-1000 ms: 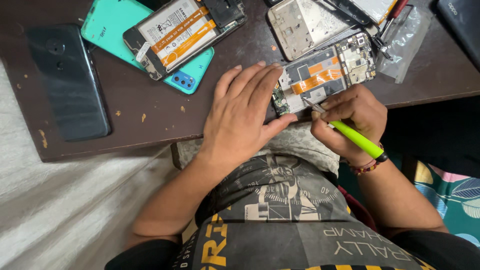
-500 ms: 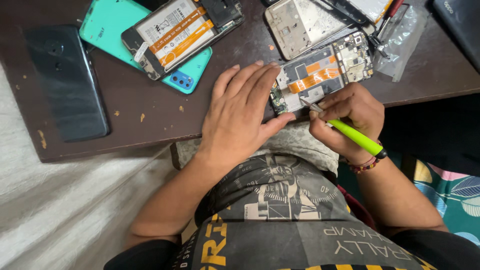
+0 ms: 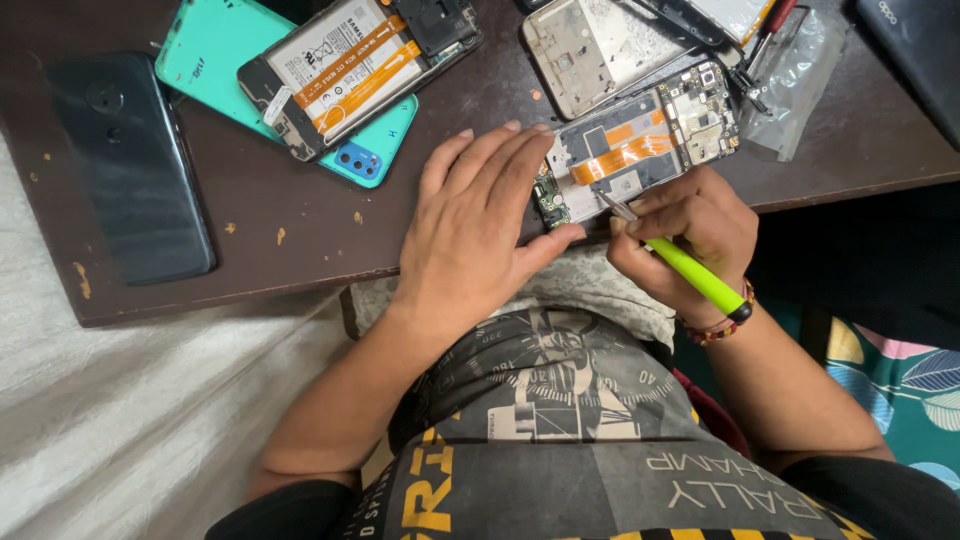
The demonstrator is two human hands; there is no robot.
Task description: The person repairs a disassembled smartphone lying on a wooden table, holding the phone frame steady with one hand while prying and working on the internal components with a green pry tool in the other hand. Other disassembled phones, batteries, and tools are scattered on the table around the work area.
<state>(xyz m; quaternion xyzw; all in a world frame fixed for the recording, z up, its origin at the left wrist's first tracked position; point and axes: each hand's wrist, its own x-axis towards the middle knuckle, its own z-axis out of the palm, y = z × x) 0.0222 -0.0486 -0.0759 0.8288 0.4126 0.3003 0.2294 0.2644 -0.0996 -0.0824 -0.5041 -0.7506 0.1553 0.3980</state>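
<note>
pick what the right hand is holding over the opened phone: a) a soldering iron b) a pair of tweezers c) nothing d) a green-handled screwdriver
d: the right hand grips a green-handled screwdriver with its metal tip on the opened phone, while the left hand lies flat at the phone's near end on the dark table.

On the table (image 3: 300, 250), the opened phone (image 3: 640, 150) lies between both hands, other phones left
</note>
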